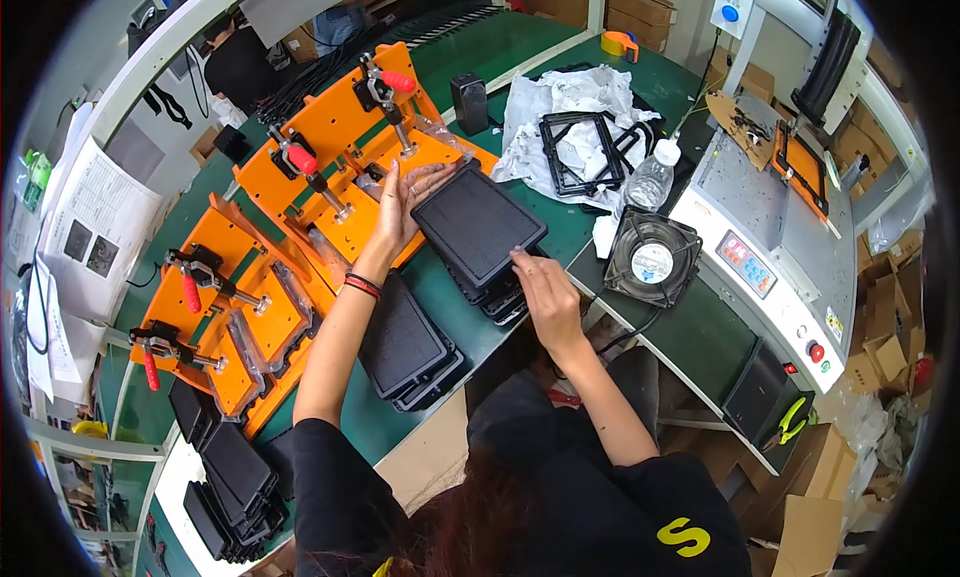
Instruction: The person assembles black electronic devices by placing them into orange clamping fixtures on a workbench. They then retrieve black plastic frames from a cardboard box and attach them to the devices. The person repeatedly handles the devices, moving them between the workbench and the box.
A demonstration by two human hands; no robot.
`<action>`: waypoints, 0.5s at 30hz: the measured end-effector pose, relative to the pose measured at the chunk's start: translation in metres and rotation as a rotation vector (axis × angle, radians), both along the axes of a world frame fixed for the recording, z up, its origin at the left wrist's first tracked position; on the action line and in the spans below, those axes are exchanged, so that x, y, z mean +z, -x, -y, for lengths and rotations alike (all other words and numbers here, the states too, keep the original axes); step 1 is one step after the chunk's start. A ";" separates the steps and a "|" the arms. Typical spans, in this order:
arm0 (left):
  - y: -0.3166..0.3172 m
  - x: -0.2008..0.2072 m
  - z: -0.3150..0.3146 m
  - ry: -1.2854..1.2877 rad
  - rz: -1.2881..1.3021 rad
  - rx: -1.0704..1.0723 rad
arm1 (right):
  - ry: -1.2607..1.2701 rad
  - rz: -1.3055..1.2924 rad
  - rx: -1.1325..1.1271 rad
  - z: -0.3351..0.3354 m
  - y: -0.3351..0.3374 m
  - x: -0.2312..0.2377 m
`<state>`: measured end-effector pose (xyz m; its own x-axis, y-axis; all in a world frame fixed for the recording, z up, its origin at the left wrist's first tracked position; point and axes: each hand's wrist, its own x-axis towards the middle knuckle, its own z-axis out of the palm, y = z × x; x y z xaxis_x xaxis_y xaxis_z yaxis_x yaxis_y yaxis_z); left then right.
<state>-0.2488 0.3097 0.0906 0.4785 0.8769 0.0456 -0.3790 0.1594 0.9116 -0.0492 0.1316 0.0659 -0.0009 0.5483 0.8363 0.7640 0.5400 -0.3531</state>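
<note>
A black rectangular panel (480, 224) with a raised rim lies on top of a stack of similar black parts near the table's front edge. My right hand (548, 295) grips the panel's near right corner between bent fingers and thumb. My left hand (405, 209) is open at the panel's far left edge, its fingers stretched toward an orange clamping fixture (340, 215); whether the palm touches the panel, I cannot tell. Left of this stack, beneath my left forearm, sits a second stack of black panels (402, 345). Red-handled toggle clamps (300, 159) stand on the fixture.
A second orange fixture (215, 307) stands at left, with more black panels (235, 477) below it. Black frames (582, 154) lie on white wrapping at the back. A clear bottle (652, 177), a fan (652, 257) and a machine with a control panel (746, 264) are to the right.
</note>
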 end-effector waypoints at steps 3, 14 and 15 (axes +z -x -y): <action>-0.005 -0.006 -0.005 0.008 -0.088 -0.013 | 0.018 0.039 0.033 0.001 0.000 -0.016; -0.009 -0.019 -0.014 -0.239 -0.383 -0.054 | 0.079 0.099 -0.013 0.018 0.001 -0.016; -0.012 -0.020 -0.013 -0.271 -0.399 -0.060 | 0.099 0.094 -0.027 0.021 -0.001 -0.014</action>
